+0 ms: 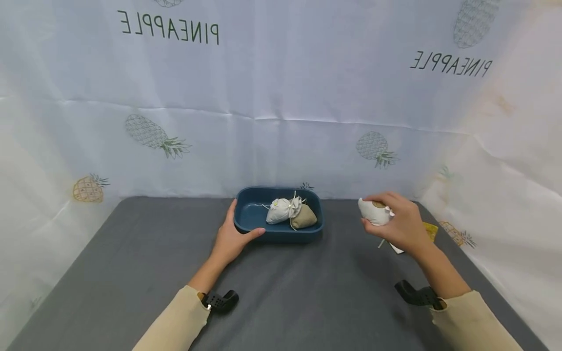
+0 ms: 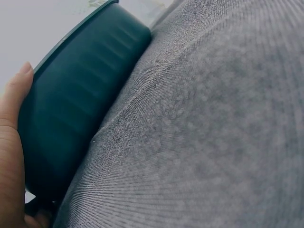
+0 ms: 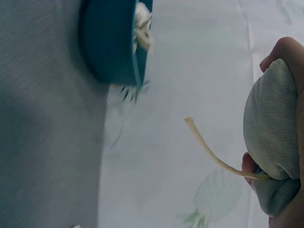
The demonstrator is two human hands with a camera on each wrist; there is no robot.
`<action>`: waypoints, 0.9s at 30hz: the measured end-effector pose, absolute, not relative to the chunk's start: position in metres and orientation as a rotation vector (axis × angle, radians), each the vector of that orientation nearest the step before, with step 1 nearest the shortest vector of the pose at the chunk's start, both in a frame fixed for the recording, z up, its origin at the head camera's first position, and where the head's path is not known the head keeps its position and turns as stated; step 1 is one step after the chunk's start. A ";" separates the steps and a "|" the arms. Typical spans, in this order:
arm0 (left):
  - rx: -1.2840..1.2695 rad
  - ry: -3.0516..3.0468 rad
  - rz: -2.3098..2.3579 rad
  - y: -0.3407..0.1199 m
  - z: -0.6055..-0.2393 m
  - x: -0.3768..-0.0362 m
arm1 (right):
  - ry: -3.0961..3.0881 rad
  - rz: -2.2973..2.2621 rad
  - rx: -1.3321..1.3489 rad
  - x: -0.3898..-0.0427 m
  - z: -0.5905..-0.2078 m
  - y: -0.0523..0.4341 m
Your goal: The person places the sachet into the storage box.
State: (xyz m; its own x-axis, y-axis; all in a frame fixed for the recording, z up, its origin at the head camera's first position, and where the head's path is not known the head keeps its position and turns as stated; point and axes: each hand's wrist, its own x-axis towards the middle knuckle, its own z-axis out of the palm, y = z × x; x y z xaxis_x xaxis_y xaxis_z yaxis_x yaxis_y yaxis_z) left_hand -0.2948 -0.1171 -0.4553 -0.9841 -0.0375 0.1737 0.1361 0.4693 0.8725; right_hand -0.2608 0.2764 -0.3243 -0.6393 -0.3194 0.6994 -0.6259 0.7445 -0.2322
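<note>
A dark blue tray sits at the back of the grey table, and a white pouch and a tan pouch lie inside it. My left hand grips the tray's left front corner, thumb along the front wall; the left wrist view shows the tray wall against the thumb. My right hand is raised to the right of the tray and holds a white pouch. In the right wrist view that pouch trails a cream drawstring, and the tray lies beyond it.
A pineapple-print cloth hangs behind and to both sides of the grey table. A yellow item and a white one lie by the right hand on the table. Black wrist mounts sit near the front.
</note>
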 end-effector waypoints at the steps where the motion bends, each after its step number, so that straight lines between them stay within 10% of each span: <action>1: -0.091 -2.548 -1.532 -0.116 -0.455 -0.296 | -2.291 0.607 0.721 -0.263 -0.321 0.272; 27: -0.065 -2.554 -1.514 -0.116 -0.454 -0.297 | -2.286 0.720 1.016 -0.337 -0.320 0.136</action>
